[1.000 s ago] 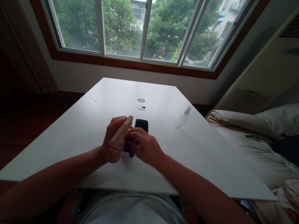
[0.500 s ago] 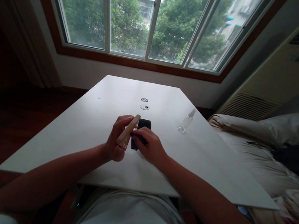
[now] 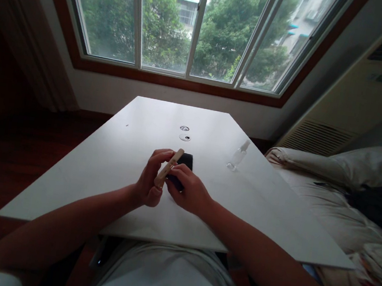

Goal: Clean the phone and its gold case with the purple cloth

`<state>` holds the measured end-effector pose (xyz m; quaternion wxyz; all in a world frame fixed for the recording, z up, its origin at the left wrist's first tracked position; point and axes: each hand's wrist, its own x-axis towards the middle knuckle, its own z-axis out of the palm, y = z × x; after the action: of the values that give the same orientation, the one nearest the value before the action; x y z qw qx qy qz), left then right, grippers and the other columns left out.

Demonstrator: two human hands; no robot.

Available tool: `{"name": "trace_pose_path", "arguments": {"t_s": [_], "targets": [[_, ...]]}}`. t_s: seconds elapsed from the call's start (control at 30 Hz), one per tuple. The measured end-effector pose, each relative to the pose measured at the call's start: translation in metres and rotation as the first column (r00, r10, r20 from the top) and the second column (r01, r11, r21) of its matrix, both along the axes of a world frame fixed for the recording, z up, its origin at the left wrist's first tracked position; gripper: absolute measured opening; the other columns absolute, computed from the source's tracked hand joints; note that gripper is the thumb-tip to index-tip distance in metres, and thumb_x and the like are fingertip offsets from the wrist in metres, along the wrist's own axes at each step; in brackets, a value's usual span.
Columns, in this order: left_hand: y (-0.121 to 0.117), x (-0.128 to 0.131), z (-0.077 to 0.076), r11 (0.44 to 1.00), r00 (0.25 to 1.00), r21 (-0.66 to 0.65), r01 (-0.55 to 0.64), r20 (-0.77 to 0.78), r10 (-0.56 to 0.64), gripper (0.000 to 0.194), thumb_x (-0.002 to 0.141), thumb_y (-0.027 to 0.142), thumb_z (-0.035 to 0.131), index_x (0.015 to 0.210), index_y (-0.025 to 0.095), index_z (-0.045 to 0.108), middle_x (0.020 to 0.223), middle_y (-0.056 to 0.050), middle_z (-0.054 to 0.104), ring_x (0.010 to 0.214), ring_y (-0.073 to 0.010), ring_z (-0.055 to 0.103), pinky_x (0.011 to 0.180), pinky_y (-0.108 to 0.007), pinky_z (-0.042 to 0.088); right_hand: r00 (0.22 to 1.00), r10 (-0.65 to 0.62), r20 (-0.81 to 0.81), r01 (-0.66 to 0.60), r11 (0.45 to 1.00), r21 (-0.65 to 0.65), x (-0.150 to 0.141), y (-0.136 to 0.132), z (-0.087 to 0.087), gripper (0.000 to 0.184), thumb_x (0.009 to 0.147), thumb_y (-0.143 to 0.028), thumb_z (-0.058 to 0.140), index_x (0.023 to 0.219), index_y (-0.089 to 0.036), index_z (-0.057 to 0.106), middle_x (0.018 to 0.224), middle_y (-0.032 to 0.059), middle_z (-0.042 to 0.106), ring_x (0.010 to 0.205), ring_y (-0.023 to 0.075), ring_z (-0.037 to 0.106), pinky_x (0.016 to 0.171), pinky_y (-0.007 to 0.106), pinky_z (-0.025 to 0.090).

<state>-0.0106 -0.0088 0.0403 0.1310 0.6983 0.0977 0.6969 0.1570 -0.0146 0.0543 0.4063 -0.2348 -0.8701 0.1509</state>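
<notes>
My left hand [image 3: 151, 175] grips a slim, beige-edged phone [image 3: 169, 168], held tilted on its edge above the table, with fingers behind it and the thumb low. Close against its right side is my right hand [image 3: 190, 188], its fingers pinched on a dark purple cloth [image 3: 175, 182]. Most of the cloth is hidden by the fingers and the phone. Beyond my right hand a flat black rectangular thing [image 3: 186, 160] with rounded corners lies on the table, partly covered from view.
On the white table [image 3: 101, 173] a clear spray bottle [image 3: 238, 155] lies or stands to the right; which, I cannot tell. Two round inserts [image 3: 184, 137] sit in the tabletop's far middle. A bed [image 3: 300, 177] borders the right, a window [image 3: 192, 29] the far side.
The phone has turned a little, its edge now facing me more. My right hand has shifted slightly with the cloth, and less of the purple shows below the fingers.
</notes>
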Motion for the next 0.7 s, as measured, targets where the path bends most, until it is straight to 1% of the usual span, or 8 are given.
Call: {"name": "trace_pose_path", "arguments": {"t_s": [0.17,0.23,0.4,0.57,0.7], "targets": [[-0.001,0.0011,0.0,0.999,0.999,-0.008,0.035,0.018,-0.034,0.075,0.093,0.074,0.041,0.147,0.021,0.043,0.132,-0.016,0.05,0.116,-0.0317,0.058,0.096,-0.053,0.051,0.99,-0.137,-0.014,0.137,0.99,-0.012,-0.001,0.0017,-0.0056,0.026,0.095,-0.02,0.059,0.12,-0.023,0.059,0.11,0.0081,0.064,0.094,0.0196,0.064,0.082,0.034,0.055],[-0.0022,0.0015,0.0008,1.0,1.0,-0.004,0.026,0.01,-0.026,0.075,0.093,0.074,0.041,0.147,0.021,0.044,0.132,-0.016,0.051,0.116,-0.0315,0.058,0.097,-0.053,0.051,0.987,-0.157,-0.016,0.157,0.988,0.006,-0.0018,0.002,-0.0074,0.021,0.095,-0.02,0.058,0.116,-0.023,0.06,0.107,0.0075,0.064,0.092,0.0188,0.064,0.08,0.033,0.055],[-0.0065,0.0014,0.0049,0.998,0.998,0.057,-0.004,-0.067,0.008,0.074,0.094,0.071,0.041,0.147,0.019,0.044,0.131,-0.017,0.052,0.121,-0.0325,0.054,0.097,-0.052,0.05,0.989,-0.132,0.067,0.128,0.99,0.063,-0.0032,-0.0008,-0.0056,0.015,0.095,-0.019,0.056,0.109,-0.019,0.062,0.108,0.01,0.064,0.089,0.0195,0.064,0.076,0.032,0.053],[-0.0074,0.0024,0.005,0.996,0.994,0.086,0.011,-0.114,-0.001,0.074,0.095,0.07,0.041,0.147,0.017,0.043,0.13,-0.018,0.054,0.118,-0.0326,0.055,0.093,-0.052,0.051,0.988,-0.123,0.097,0.12,0.992,0.037,-0.0032,-0.003,-0.0025,0.012,0.091,-0.016,0.059,0.102,-0.018,0.064,0.1,0.008,0.066,0.08,0.0177,0.063,0.071,0.029,0.052],[-0.0053,0.0017,0.0027,0.997,0.994,0.072,-0.001,-0.105,0.009,0.074,0.095,0.069,0.041,0.146,0.016,0.043,0.13,-0.019,0.054,0.116,-0.0323,0.056,0.091,-0.053,0.052,0.99,-0.051,0.132,0.048,0.999,0.026,-0.0041,-0.0035,-0.0048,0.008,0.09,-0.017,0.061,0.098,-0.019,0.064,0.098,0.0074,0.066,0.081,0.0181,0.063,0.073,0.029,0.053]]}}
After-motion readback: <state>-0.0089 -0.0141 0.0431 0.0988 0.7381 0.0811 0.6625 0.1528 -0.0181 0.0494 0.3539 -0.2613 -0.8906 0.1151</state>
